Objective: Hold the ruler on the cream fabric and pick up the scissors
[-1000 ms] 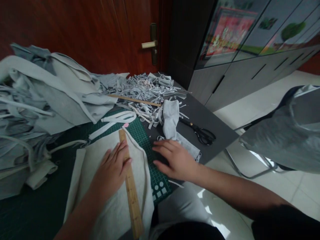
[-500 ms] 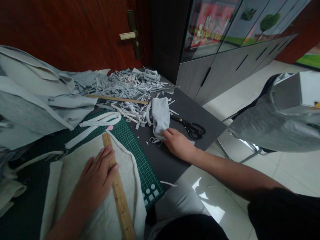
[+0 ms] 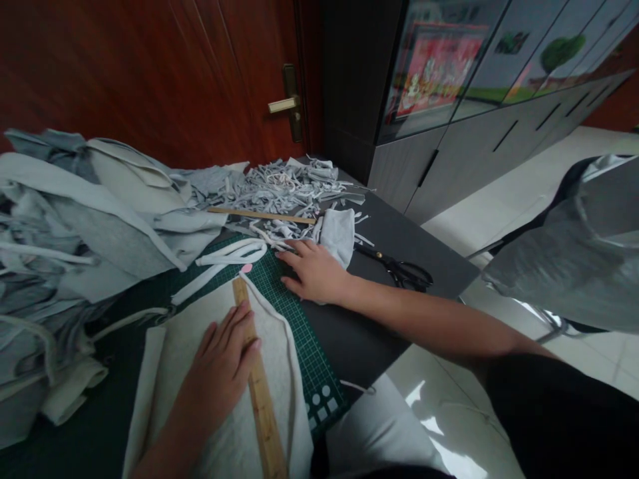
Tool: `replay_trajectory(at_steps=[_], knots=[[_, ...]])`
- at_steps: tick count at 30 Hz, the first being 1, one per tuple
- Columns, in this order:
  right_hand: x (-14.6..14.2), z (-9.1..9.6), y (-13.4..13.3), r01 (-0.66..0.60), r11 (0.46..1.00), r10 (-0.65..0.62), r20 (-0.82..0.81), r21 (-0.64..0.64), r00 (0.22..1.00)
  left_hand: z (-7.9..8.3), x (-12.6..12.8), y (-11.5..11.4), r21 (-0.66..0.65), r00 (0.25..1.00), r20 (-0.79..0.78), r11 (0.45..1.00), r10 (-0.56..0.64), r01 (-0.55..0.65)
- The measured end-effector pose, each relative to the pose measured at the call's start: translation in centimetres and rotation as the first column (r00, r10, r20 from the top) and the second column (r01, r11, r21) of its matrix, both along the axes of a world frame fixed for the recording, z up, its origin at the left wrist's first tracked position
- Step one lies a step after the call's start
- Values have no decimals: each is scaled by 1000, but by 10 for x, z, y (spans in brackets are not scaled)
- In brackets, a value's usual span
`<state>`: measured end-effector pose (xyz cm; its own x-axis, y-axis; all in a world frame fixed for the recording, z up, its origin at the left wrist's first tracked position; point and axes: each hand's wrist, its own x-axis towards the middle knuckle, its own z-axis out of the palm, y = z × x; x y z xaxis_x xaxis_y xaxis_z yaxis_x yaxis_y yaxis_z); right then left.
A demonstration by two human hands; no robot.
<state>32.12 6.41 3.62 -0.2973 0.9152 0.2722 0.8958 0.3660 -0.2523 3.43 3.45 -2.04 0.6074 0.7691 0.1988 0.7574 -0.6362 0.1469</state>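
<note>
My left hand [image 3: 224,362] lies flat with fingers spread on a pale cloth piece [image 3: 184,346], its fingertips pressing a wooden ruler [image 3: 259,399] that runs along the cloth's right edge. My right hand [image 3: 312,269] reaches forward over the green cutting mat [image 3: 284,293]; its fingers are stretched out and touch cut strips and a folded grey cloth [image 3: 339,233]. It holds nothing that I can see. Black scissors [image 3: 399,269] lie on the dark table to the right of that hand. A small pink object [image 3: 246,268] sits at the ruler's far tip.
A tall heap of grey fabric [image 3: 74,219] fills the left side. A pile of cut strips [image 3: 284,186] and a second wooden ruler [image 3: 259,214] lie at the back. Behind stand a red-brown door [image 3: 200,66] and a cabinet [image 3: 474,100]. A chair draped in grey fabric [image 3: 574,253] stands on the right.
My right hand has moved left from the near end of the grey cloth to the strips by the cutting mat. The grey cloth is bunched farther back. My left hand stays on the ruler.
</note>
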Motion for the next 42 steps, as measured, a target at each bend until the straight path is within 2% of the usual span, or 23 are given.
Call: replay_trajectory(at_steps=[4,7,13,18,22,27,30,32,33,35,36,38,39,40,42], knots=[[-27,-22,60,107,993,-100,107,-53,989,1,-1,-1,0,1000,0,1000,10,-10],[-37,-31,79,121,991,-112,124,-64,986,3,-1,-3,6,1000,-4,1000,3,-3],[-34,-26,73,9,1000,-6,124,-20,992,7,-2,-6,14,1000,-16,1000,-19,20],[-22,-14,85,80,997,-81,126,9,989,8,-2,-6,15,999,-25,1000,-22,22],[-20,-11,92,71,997,-65,179,-28,982,-1,-6,-2,31,1000,-4,999,-29,29],[-32,-5,69,47,999,-45,252,-1,967,-22,-17,17,77,995,40,993,-91,88],[-31,11,44,28,997,-47,249,77,967,-28,-18,26,96,991,51,988,-124,119],[-18,26,23,39,988,-73,227,152,971,-25,-17,26,100,990,57,987,-130,124],[-7,33,13,88,980,-126,212,179,969,-23,-16,24,100,991,55,988,-126,120],[23,40,-5,296,940,-326,192,167,926,-19,-14,19,104,993,44,989,-109,104],[40,39,-11,429,893,-448,179,138,876,-17,-13,17,107,994,40,990,-100,95],[73,29,-18,607,794,-603,198,46,773,-14,-11,13,107,996,38,991,-85,80],[86,21,-18,644,765,-622,223,-34,751,-13,-10,11,107,996,40,992,-77,73],[97,12,-18,647,753,-608,249,-121,754,-12,-9,10,105,997,39,992,-72,67],[112,-6,-16,630,751,-571,283,-200,771,-10,-8,7,96,998,33,994,-59,55]])
